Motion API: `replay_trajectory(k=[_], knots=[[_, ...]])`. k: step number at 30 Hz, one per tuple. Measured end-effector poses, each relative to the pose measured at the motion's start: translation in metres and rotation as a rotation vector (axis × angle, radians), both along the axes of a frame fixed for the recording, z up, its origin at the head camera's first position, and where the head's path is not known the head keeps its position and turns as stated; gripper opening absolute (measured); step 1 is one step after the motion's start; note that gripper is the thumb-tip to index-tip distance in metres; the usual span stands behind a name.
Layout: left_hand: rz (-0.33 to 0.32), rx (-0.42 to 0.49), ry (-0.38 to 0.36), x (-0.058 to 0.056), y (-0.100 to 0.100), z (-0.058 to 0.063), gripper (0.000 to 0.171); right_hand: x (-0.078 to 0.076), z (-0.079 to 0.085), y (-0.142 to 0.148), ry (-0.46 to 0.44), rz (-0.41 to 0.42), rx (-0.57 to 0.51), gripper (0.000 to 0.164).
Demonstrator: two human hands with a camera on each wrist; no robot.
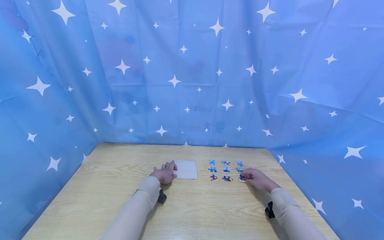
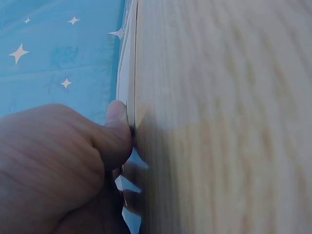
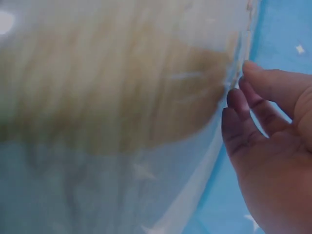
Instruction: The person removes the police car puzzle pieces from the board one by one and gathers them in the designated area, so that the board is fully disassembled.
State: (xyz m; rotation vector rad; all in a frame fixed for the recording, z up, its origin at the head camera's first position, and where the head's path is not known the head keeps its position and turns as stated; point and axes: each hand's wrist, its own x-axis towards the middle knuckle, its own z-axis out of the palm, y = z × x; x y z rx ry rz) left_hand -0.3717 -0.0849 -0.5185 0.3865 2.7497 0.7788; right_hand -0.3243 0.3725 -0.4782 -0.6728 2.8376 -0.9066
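Observation:
My left hand (image 1: 165, 172) holds the left side of a flat white square puzzle tray (image 1: 186, 170), its thumb by the near left corner and its fingers along the edge. In the left wrist view the thumb (image 2: 116, 122) lies against the tray's thin rim. My right hand (image 1: 258, 179) is at the near right of several small jigsaw pieces. Its bent thumb and fingers pinch the corner puzzle piece (image 1: 241, 177), mostly blue and partly hidden. In the right wrist view the right thumb and fingertips (image 3: 251, 67) come together low at the tabletop, the piece itself barely showing.
The other puzzle pieces (image 1: 226, 169) lie spaced in rows right of the tray, blue with some orange and red. All of it rests on a light wooden table (image 1: 198, 210). A blue curtain with white stars (image 1: 192, 66) hangs behind and at both sides.

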Motion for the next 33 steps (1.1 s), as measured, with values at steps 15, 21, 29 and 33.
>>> replay_trajectory(k=[15,21,29,33], knots=[[-0.008,-0.033,-0.004,0.006,0.007,0.004,0.020,0.004,-0.003,0.009,-0.065,-0.014,-0.019,0.038],[-0.024,-0.071,0.019,0.010,0.008,0.016,0.049,0.005,0.003,0.009,-0.051,-0.038,0.007,0.039],[-0.039,0.027,-0.044,0.011,0.003,0.031,0.067,0.002,0.010,0.007,-0.090,-0.075,0.030,0.037],[-0.095,0.125,-0.060,0.009,-0.004,0.046,0.059,-0.004,0.015,0.003,-0.062,-0.085,0.040,0.035]])
